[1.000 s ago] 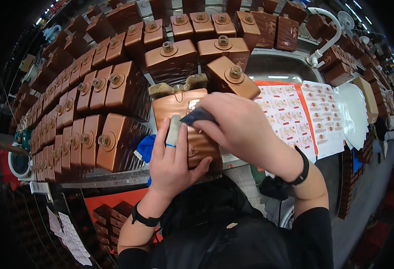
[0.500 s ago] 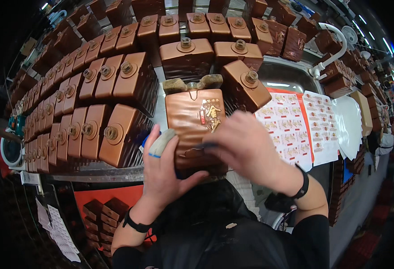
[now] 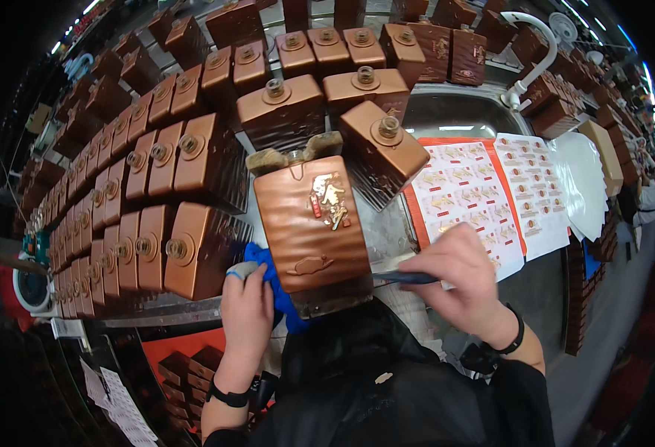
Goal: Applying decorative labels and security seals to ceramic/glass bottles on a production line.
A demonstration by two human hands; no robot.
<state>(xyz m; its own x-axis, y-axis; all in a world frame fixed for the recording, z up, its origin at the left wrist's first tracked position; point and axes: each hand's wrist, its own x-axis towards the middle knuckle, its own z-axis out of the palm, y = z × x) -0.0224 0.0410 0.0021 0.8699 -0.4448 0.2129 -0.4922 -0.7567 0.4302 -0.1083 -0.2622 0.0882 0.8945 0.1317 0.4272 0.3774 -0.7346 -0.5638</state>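
A square-shouldered copper-brown bottle (image 3: pixel 305 246) lies face up before me, its neck between two worn brownish pads (image 3: pixel 266 161). Its front has gold raised lettering with a small red patch, and a wrinkled oval outline shows near its base. At the bottle's left side, my left hand (image 3: pixel 247 313) has its fingers closed on a bunched blue cloth (image 3: pixel 288 307); one finger wears a grey cover. My right hand (image 3: pixel 458 277), right of the bottle's lower end, pinches a slim dark tool (image 3: pixel 405 278) whose tip points to the bottle. The tool's exact kind is unclear.
Rows of similar upright bottles (image 3: pixel 208 160) crowd the left and back. One stands angled (image 3: pixel 387 145) beside the work. To the right are sticker sheets (image 3: pixel 467 186) on a red backing, white sheets (image 3: pixel 577 182), and a sink (image 3: pixel 454 115) with a white faucet (image 3: pixel 525 86).
My right hand has moved right, off the bottle's face, with the dark tool. My left hand has left the bottle's edge for the blue cloth. The view has shifted a little.
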